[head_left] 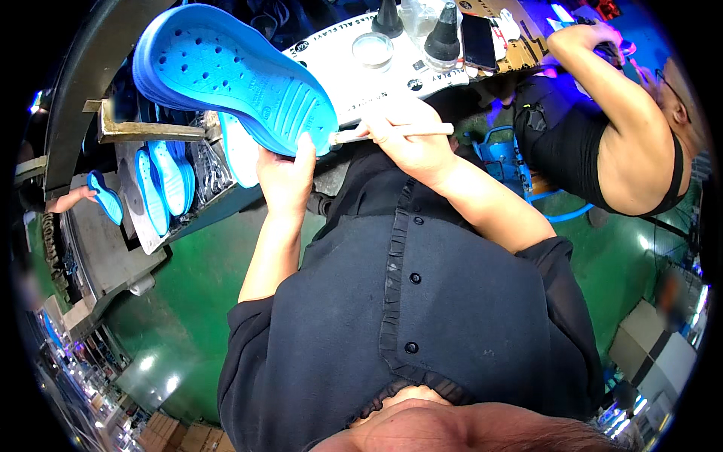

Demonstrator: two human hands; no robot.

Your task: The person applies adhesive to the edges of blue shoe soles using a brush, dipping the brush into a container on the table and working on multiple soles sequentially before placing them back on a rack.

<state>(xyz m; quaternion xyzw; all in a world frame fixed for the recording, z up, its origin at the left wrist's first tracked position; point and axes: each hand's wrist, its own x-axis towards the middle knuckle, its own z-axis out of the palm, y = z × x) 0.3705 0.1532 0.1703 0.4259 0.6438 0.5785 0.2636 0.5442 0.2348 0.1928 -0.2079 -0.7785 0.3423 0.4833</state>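
Note:
A large blue shoe sole [226,75] with small holes and ridges on its face is tilted up in front of me. My left hand [285,181] grips its near, narrower end, thumb on the edge and the other fingers mostly hidden beneath. In my right hand [410,143] is a slim brush [433,129] with a pale handle, pinched between thumb and fingers. Its tip meets the rim of the sole's near end, close to my left thumb. Behind the sole, a white piece with a blue rim [239,151] partly shows.
A shallow round dish [373,51], black cone-topped bottles [443,38] and a dark phone [478,41] lie on the white worktop [331,49]. Blue-rimmed soles [154,188] stand left, near a metal bar [151,132]. Another person's hand [71,200] holds a sole; a co-worker [625,120] sits right.

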